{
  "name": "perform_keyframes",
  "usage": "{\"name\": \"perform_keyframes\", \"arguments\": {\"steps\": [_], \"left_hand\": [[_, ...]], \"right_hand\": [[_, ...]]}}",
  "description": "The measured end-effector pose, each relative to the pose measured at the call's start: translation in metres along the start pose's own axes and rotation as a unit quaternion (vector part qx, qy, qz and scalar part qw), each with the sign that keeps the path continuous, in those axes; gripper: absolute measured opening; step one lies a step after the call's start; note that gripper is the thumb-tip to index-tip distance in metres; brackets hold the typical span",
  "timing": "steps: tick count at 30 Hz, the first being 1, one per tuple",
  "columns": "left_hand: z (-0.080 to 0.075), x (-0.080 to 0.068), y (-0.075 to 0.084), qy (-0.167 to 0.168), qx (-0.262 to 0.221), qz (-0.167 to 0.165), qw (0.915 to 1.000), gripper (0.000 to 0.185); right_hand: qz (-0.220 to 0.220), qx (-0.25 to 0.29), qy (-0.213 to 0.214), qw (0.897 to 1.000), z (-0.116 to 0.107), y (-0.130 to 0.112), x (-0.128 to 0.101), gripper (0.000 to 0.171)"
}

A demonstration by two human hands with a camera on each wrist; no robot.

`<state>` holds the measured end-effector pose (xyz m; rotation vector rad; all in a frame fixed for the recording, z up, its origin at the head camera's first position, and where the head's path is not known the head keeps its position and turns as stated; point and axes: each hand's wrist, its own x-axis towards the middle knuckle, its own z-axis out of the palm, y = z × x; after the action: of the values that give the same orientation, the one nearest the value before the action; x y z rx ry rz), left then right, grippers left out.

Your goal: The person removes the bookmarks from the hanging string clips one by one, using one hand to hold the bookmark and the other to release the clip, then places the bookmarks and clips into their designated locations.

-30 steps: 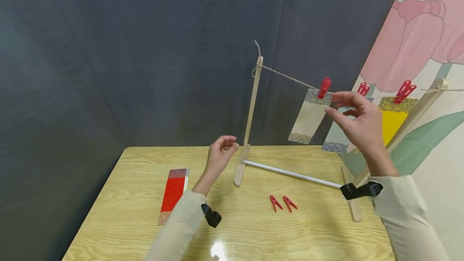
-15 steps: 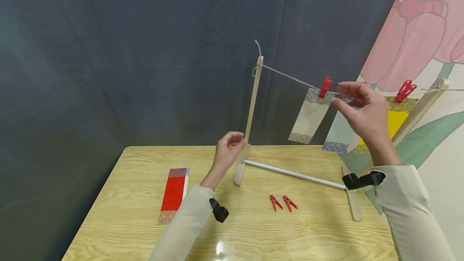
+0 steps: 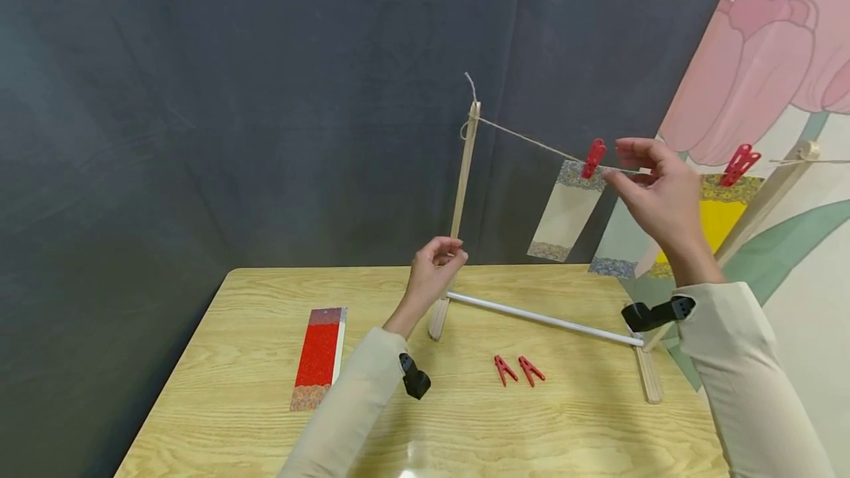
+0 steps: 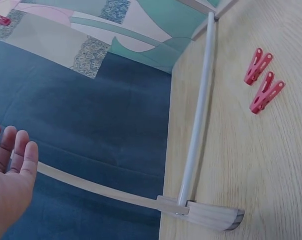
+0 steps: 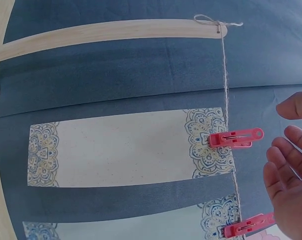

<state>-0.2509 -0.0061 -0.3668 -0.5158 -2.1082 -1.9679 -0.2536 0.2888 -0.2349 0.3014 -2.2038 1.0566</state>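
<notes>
My right hand [image 3: 664,198] is raised beside a red clothespin [image 3: 594,158] that fastens a cream card [image 3: 567,205] with patterned ends to the string [image 3: 531,141]. In the right wrist view a gap shows between the fingers of the right hand [image 5: 293,155] and the clothespin [image 5: 235,138]; nothing is held. My left hand [image 3: 432,275] is in the air, overlapping the lower wooden post [image 3: 465,175], its fingers loosely bent around nothing. A pale blue card [image 3: 619,242] hangs farther right, partly behind the right hand. A yellow card [image 3: 720,220] hangs from another red clothespin [image 3: 739,165].
Two red clothespins [image 3: 506,370] lie on the wooden table [image 3: 465,426]. Left of them is a red card [image 3: 318,352] with patterned ends, something white showing under its right edge. A white rod [image 3: 544,319] joins the stand's two feet. A dark curtain [image 3: 265,94] hangs behind.
My right hand has drawn back from the cream card's corner and risen slightly. My left hand has moved right and up, toward the post. The cream card stays hanging.
</notes>
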Motion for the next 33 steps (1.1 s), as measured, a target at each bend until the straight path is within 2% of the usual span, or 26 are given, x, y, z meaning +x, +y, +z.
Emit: {"name": "perform_keyframes", "arguments": {"steps": [7,16,23,27,33], "left_hand": [[0.005,0.005,-0.001,-0.01,0.005,-0.002,0.9999,0.021],[0.014,0.01,-0.004,-0.019,0.017,-0.011,0.9996,0.023],[0.023,0.023,-0.042,-0.019,0.023,-0.035,0.999,0.027],[0.025,0.025,-0.047,-0.02,0.029,-0.041,0.9985,0.028],[0.029,0.028,-0.045,-0.027,0.03,-0.044,0.9982,0.027]], "right_hand": [[-0.002,-0.012,-0.018,1.0,0.005,-0.002,0.009,0.044],[0.024,-0.044,-0.036,0.998,0.006,-0.002,0.016,0.048],[0.043,-0.049,-0.07,0.995,0.005,0.0,0.019,0.052],[0.048,-0.051,-0.079,0.994,0.008,-0.001,0.021,0.053],[0.062,-0.052,-0.089,0.993,0.01,-0.003,0.024,0.056]]}}
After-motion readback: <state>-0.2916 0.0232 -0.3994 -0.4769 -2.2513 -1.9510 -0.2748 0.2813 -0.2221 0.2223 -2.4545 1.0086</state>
